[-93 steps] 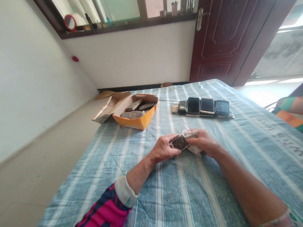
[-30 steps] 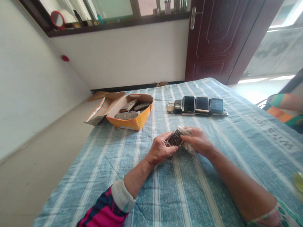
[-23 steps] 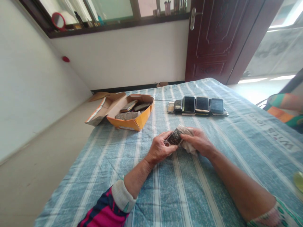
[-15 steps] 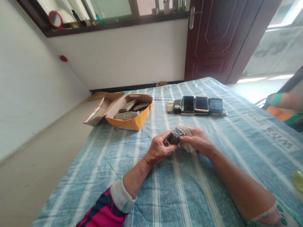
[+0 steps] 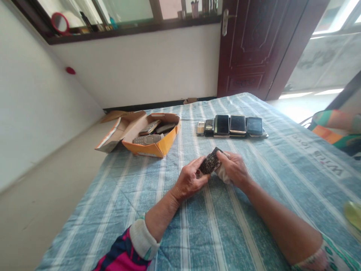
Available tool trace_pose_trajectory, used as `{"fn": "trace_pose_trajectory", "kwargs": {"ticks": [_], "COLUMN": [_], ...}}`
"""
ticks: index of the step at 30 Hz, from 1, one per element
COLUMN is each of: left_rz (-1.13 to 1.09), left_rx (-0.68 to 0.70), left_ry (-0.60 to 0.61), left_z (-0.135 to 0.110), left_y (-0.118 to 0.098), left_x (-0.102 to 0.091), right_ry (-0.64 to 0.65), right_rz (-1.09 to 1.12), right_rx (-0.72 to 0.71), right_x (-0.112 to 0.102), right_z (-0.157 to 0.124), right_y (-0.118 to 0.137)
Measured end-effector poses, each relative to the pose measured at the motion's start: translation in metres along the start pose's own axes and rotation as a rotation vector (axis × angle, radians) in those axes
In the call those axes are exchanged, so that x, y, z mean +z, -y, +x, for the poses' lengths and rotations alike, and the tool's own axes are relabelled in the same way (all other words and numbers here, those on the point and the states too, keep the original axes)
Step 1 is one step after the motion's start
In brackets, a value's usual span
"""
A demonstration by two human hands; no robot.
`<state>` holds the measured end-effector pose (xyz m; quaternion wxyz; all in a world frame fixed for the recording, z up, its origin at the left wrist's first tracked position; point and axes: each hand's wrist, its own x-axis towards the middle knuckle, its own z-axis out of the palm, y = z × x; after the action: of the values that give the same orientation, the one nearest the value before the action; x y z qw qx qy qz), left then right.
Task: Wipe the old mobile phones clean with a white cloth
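My left hand [image 5: 189, 180] grips a small dark mobile phone [image 5: 210, 162] by its lower left end. Rows of light marks cover the face of the phone, too small to read. My right hand [image 5: 236, 170] is closed on a pale crumpled cloth [image 5: 222, 175], with its thumb pressed on the phone's upper right end. Part of the cloth is hidden behind the phone and the fingers. Both hands are above the striped blue bed cover [image 5: 172, 226].
An open orange cardboard box [image 5: 169, 141] with several old phones stands at the left edge of the cover. Beyond my hands, a row holds a small keypad phone [image 5: 200, 128], a black touchscreen phone [image 5: 221, 125] and others. A yellowish object [image 5: 352, 215] lies far right.
The cloth in my right hand has shifted down behind the phone, and the right thumb has moved up to its top end. More of the phone's face shows. The view has shifted slightly.
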<state>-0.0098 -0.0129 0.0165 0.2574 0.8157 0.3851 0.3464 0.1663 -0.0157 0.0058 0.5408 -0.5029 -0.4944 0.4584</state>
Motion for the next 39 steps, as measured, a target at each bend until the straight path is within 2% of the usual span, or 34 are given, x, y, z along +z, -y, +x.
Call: {"fn": "trace_pose_trajectory", "kwargs": {"ticks": [3, 9, 12, 16, 24, 31, 34, 39], "left_rz": [-0.037, -0.14, -0.174, -0.197, -0.073, -0.142, -0.174, -0.203], "left_rx": [-0.011, -0.093, -0.129, -0.087, -0.031, 0.028, -0.023, -0.196], "left_ry": [0.016, 0.067, 0.126, 0.184, 0.232, 0.244, 0.216, 0.069], "left_z": [-0.001, -0.002, -0.001, 0.001, 0.001, 0.001, 0.0, -0.002], "left_y": [0.004, 0.004, 0.001, -0.002, -0.002, -0.003, -0.004, 0.001], "left_x": [0.0, -0.003, -0.005, -0.008, -0.008, -0.01, -0.012, -0.01], "right_ry": [0.019, 0.25, 0.32, 0.318, 0.319, 0.333, 0.323, 0.296], "right_rz": [0.104, 0.235, 0.288, 0.311, 0.302, 0.285, 0.283, 0.266], "right_rx": [0.042, 0.089, 0.087, 0.116, 0.153, 0.165, 0.169, 0.165], "right_x": [-0.001, -0.006, -0.011, -0.015, -0.018, -0.023, -0.024, -0.023], "right_z": [0.001, 0.002, 0.004, 0.007, 0.007, 0.007, 0.007, 0.008], "right_y": [0.0, 0.004, 0.004, 0.002, 0.002, 0.006, 0.007, 0.004]}}
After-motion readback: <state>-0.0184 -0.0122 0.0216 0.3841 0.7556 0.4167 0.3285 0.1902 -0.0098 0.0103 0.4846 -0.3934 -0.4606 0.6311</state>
